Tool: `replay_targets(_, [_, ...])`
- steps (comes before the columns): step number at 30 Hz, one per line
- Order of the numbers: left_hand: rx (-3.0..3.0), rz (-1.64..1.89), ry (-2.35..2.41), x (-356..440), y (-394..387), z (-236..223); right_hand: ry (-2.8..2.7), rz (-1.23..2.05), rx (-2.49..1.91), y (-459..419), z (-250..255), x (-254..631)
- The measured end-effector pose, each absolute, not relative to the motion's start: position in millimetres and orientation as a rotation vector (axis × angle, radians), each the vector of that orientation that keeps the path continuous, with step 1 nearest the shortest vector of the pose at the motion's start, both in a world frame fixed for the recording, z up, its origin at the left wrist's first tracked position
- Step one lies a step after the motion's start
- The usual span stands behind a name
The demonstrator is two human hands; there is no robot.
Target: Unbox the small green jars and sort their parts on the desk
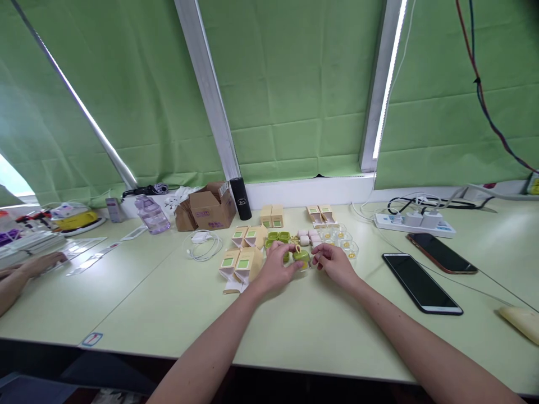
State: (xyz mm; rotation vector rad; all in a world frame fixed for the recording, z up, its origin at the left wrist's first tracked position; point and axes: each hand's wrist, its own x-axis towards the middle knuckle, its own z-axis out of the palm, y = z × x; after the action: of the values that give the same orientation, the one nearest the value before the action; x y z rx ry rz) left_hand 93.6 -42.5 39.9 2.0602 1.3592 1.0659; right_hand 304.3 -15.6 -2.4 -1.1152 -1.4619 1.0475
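My left hand (275, 266) is closed around a small green rounded container with a yellow loop on top (301, 256), just above the table. Close by on its right, my right hand (336, 265) has thumb and fingers pinched together; whatever they hold is too small to make out. Behind the hands stand several green cups (278, 236), small pale pink pieces (309, 236) and clear cups with yellow centres (347, 245). Left of my left hand are small cream boxes with green squares (248, 262), their flaps folded out.
More cream boxes (272, 216) stand behind, near a black cylinder (240, 198) and a cardboard box (210, 207). To the right lie two phones (422, 282) and a power strip (415, 224). Another person's hand (42, 262) rests at far left.
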Motion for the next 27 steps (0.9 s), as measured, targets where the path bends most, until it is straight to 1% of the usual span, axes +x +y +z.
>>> replay_targets(4, [1.935,1.201,1.275,92.5,-34.9,38.5,-1.417,1.061,-1.072,-21.1,6.1,302.8])
replay_targets(9, [1.934,1.342,1.300,96.5,-35.1,35.9,-1.297,1.265,-0.860,-28.3,14.4,298.7])
replay_targets(17, [1.930,1.412,1.352,102.5,-38.5,30.9,-1.191,1.546,-0.687,-37.4,17.3,293.1])
replay_targets(27, [1.936,1.484,1.180,100.3,-39.8,33.8,-0.985,1.672,-0.629,-32.5,17.1,297.9])
